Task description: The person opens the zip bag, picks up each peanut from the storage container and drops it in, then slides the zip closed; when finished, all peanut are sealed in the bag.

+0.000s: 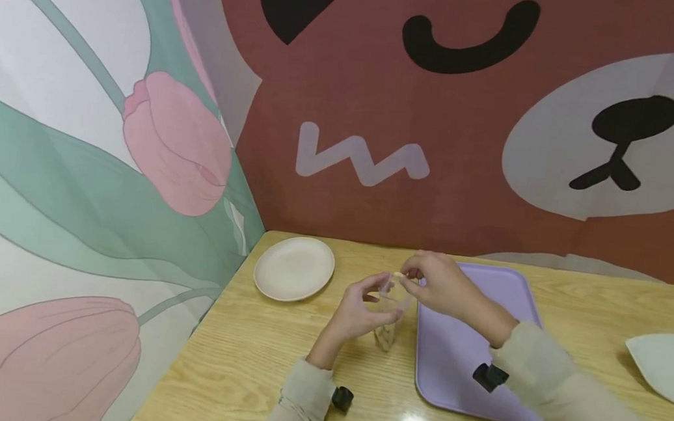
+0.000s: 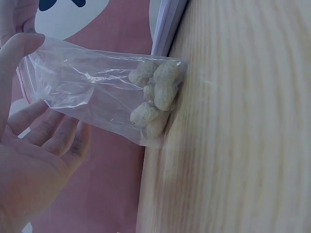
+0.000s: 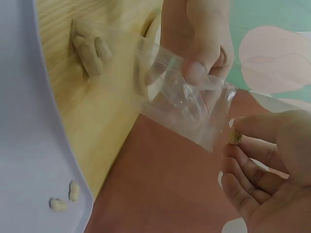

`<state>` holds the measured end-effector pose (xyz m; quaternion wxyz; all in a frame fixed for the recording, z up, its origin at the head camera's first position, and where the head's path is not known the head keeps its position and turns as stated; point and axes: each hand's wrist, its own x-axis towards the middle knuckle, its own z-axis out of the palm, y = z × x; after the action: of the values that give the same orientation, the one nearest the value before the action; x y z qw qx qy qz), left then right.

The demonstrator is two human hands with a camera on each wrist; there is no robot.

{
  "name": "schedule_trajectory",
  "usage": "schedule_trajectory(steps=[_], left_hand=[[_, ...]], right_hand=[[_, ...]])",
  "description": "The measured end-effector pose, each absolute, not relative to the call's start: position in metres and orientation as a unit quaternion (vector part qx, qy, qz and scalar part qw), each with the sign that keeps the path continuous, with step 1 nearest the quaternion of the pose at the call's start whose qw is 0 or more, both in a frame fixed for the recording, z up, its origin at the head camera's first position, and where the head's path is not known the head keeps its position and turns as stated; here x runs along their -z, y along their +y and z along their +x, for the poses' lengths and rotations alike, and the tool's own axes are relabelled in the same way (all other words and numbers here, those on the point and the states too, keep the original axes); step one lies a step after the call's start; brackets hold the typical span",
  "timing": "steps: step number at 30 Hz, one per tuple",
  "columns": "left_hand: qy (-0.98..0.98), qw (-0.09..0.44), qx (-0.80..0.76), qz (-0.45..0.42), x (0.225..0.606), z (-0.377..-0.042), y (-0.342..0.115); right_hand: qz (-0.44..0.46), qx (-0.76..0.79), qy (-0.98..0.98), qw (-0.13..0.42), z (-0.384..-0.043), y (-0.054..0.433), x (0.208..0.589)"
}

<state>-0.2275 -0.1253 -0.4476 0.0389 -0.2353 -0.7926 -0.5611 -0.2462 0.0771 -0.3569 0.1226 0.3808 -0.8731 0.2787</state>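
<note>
Holding the clear bag (image 2: 104,90) by its mouth in the left hand (image 1: 358,308), low end at the tabletop (image 1: 227,359) beside the tray's (image 1: 449,362) left edge, pinching a peanut (image 3: 235,137) near the opening with the right hand (image 1: 440,284), apparently mid-transfer, probably needing a wide, steady mouth next.

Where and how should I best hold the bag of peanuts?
Probably pinch the bag by its upper side edges, coming from the left, as the left hand does. It stands upright with the peanuts bunched at the bottom, so the upper film is slack, and the right hand occupies the other side.
</note>
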Motion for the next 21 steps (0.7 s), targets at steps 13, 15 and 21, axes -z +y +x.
schedule_trajectory(steps=[13, 15, 21], left_hand=[[-0.797, 0.033, 0.558, -0.230, 0.4463, -0.2260, -0.1259], [-0.795, 0.032, 0.561, -0.230, 0.4461, -0.2259, -0.1260], [-0.791, 0.025, 0.570, -0.222, 0.4472, -0.2265, -0.1267]], right_hand=[[0.374, -0.290, -0.873, 0.115, -0.2429, 0.0732, 0.3622], [0.374, -0.290, -0.873, 0.116, -0.2427, 0.0728, 0.3625], [0.371, -0.289, -0.876, 0.109, -0.2413, 0.0714, 0.3625]])
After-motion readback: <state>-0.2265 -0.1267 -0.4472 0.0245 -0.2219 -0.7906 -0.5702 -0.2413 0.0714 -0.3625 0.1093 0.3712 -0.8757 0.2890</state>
